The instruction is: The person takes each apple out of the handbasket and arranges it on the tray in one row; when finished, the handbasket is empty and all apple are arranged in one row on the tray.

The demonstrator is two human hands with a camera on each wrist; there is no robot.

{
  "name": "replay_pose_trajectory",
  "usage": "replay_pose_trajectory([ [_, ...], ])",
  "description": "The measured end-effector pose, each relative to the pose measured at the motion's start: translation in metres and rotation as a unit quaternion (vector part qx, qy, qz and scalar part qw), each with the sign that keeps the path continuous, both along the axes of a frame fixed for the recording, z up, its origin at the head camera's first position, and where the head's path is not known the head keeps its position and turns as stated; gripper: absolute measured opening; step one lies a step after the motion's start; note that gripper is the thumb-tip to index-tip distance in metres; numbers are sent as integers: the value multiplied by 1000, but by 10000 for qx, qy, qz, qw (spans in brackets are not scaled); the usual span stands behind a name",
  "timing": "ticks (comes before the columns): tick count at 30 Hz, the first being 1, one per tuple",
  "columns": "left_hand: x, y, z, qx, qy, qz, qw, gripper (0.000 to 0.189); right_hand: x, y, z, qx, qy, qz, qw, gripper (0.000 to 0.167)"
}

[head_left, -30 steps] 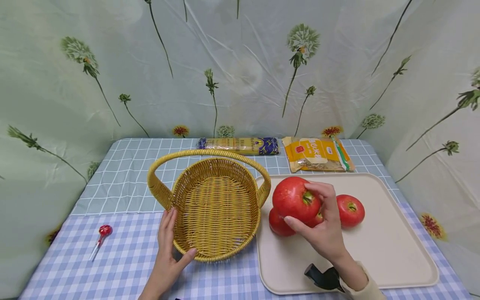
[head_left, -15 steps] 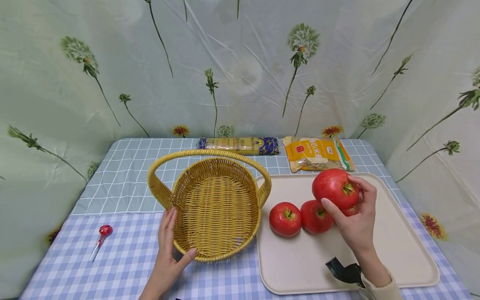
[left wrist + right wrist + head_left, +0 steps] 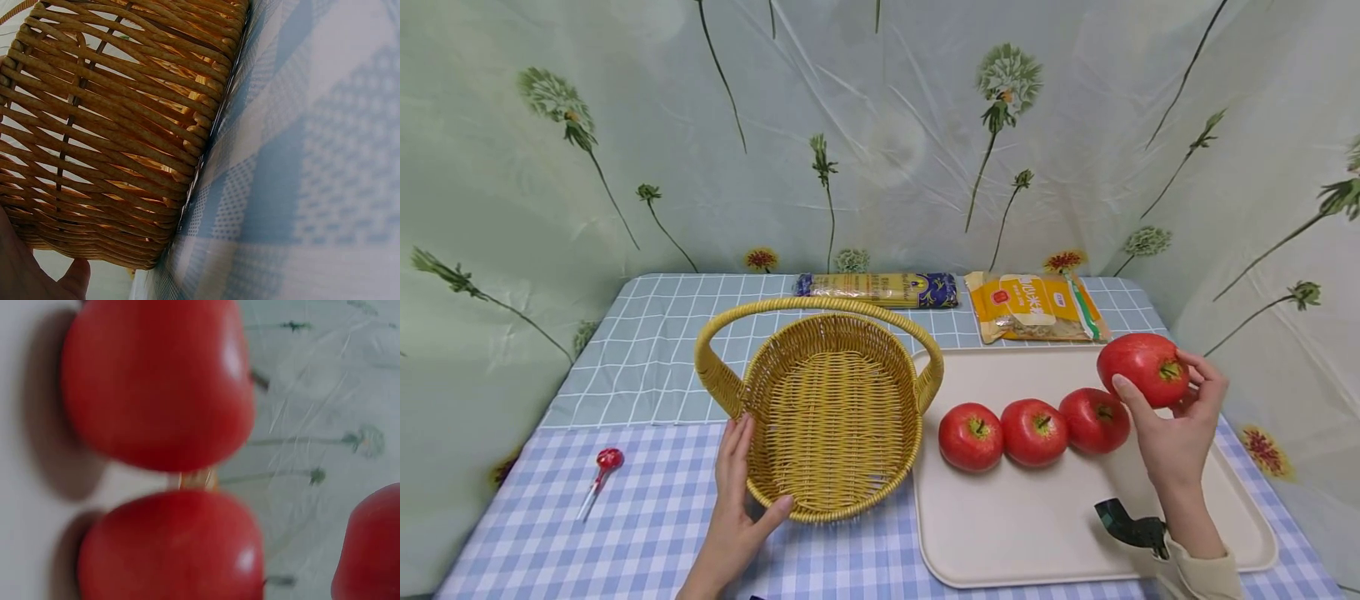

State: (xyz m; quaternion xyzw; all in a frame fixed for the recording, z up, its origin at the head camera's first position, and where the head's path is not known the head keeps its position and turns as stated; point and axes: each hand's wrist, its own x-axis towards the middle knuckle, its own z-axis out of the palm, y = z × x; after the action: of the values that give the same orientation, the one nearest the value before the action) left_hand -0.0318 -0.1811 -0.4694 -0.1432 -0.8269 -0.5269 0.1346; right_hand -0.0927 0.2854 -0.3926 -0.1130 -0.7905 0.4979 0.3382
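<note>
In the head view my left hand rests against the near left side of a yellow wicker basket. Its fingers lie fairly straight along the rim, with the thumb over the front edge. The left wrist view shows the basket's woven wall close up. My right hand grips a red apple between thumb and fingers, over the right part of a beige tray. Three more red apples, left, middle and right, sit in a row on the tray.
A wrapped lollipop lies on the checked cloth at the left. Behind the basket and tray are a long packet, possibly noodles, and an orange food bag. A flowered curtain hangs behind.
My right hand has carried the apple rightward over the tray, uncovering the row of apples beneath. The left hand and basket have stayed put.
</note>
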Motion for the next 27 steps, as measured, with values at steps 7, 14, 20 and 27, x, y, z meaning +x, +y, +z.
replay_pose_trajectory([
  [7, -1, 0, 0, -12, 11, -22, 10000, 100, -14, 42, -38, -11, -120, -380, 9992, 69],
  [14, 0, 0, -1, -38, 16, 7, 10000, 100, -30, 91, -81, 53, -602, -525, 9968, 72],
  [20, 1, 0, 0, -22, 1, 10, 10000, 100, -27, 90, -80, 125, -1186, -820, 9895, 69],
  [27, 0, 1, 2, -15, -27, 1, 10000, 100, -13, 57, -42, -295, -1790, -919, 9791, 64],
])
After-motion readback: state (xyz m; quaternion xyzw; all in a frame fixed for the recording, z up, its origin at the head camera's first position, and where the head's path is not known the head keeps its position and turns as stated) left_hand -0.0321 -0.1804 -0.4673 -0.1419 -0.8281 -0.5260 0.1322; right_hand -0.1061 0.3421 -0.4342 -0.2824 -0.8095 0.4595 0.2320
